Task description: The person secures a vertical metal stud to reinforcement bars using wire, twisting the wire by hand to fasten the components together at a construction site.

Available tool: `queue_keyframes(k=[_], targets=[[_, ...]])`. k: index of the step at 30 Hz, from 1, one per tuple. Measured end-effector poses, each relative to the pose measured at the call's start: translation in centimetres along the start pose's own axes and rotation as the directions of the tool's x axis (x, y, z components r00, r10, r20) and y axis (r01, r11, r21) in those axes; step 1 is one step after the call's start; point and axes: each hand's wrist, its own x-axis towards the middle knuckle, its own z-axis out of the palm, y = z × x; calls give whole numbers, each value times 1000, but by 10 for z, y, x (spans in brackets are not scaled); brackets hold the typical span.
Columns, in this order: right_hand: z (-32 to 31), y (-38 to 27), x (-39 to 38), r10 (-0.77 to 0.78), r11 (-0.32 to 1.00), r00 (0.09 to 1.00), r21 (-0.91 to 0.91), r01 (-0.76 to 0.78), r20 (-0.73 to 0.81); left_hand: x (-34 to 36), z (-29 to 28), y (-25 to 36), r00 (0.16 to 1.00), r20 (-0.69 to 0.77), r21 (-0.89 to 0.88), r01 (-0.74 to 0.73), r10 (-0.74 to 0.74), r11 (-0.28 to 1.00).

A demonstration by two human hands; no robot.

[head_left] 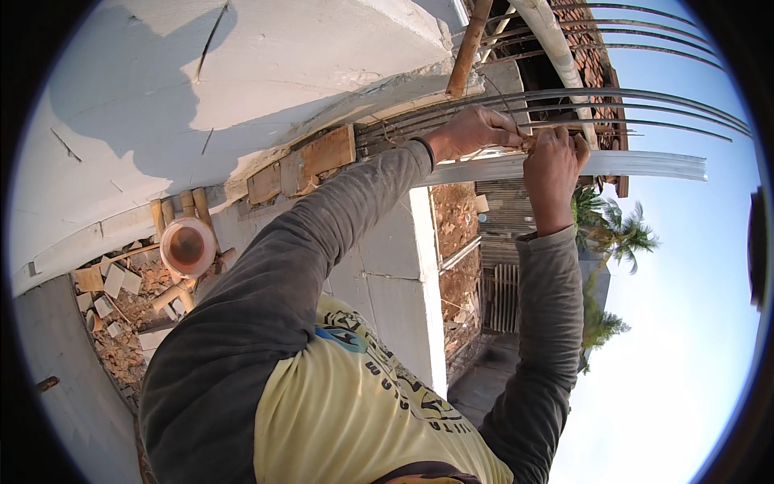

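Observation:
My left hand (474,132) reaches in among the steel rods, its fingers pinched toward my right hand (553,165). Closed fingers on the right hand almost meet the left fingertips. Between them is a small brownish bit (527,144), too small to name. Right beside both hands runs a long, pale metal channel (645,164); the right hand overlaps it, and whether it grips it cannot be told. Several long reinforcing bars (645,107) pass just beyond the fingers. A thin dark wire (501,91) curves near the left hand.
A pale block wall (387,282) stands beside my body. A bucket (187,247) sits at the left near bamboo poles and rubble (121,343). Wooden boards (328,152) line the bars' base. A wooden pole (470,48) and a pale pole (562,56) rise beyond the hands.

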Motion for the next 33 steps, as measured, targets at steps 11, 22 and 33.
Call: queue_keyframes(k=[11, 22, 33], targets=[[7, -8, -11, 37, 999, 989, 33, -33, -142, 4, -7, -7, 998, 1, 85, -69, 69, 994], [7, -6, -8, 44, 999, 990, 29, -41, -135, 3, -12, 5, 1000, -18, 306, 30, -26, 952], [9, -2, -4, 12, 997, 997, 81, -5, -76, 10, -2, -1, 963, -29, 341, -242, 267, 909]])
